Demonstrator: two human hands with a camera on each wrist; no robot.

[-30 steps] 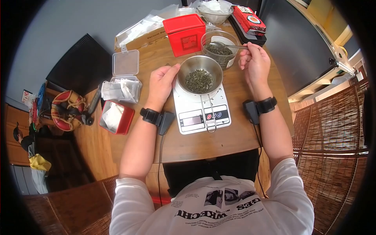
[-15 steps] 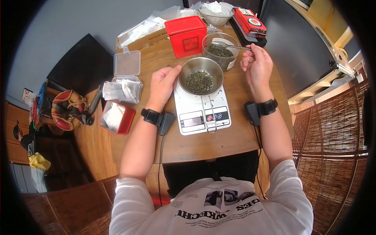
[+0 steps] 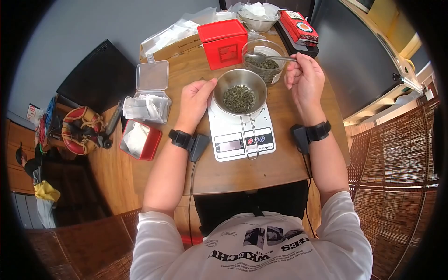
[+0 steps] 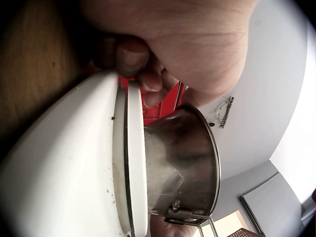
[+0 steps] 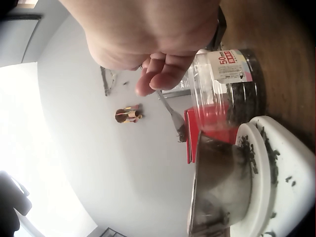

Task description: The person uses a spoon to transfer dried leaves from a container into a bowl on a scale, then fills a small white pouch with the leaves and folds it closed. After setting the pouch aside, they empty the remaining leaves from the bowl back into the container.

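Observation:
A steel cup (image 3: 240, 79) with a folding wire handle (image 3: 252, 140) stands on a white kitchen scale (image 3: 224, 128); dried green leaves (image 3: 239, 99) cover its bottom. My left hand (image 3: 195, 100) holds the cup by its left rim, thumb and forefinger at the edge, the other fingers curled beside the scale's plate (image 4: 137, 163). Between thumb and fingers my right hand (image 3: 306, 81) pinches a metal spoon (image 3: 282, 59) by its handle. The spoon's bowl hangs over a clear plastic jar (image 3: 278, 72) of the same leaves. Dark bits cling to the spoon's tip (image 5: 181, 136).
Behind the cup stands a red lidded box (image 3: 223, 44). To the left are an open clear box (image 3: 161, 109) of white pouches and a red tin (image 3: 151, 142). A glass bowl (image 3: 259, 21) and a red package (image 3: 298, 28) stand at the back. Loose leaves lie on the scale.
The spoon has come up out of the leaves in the jar, its bowl now showing more fully above them. My left hand stays at the cup's rim.

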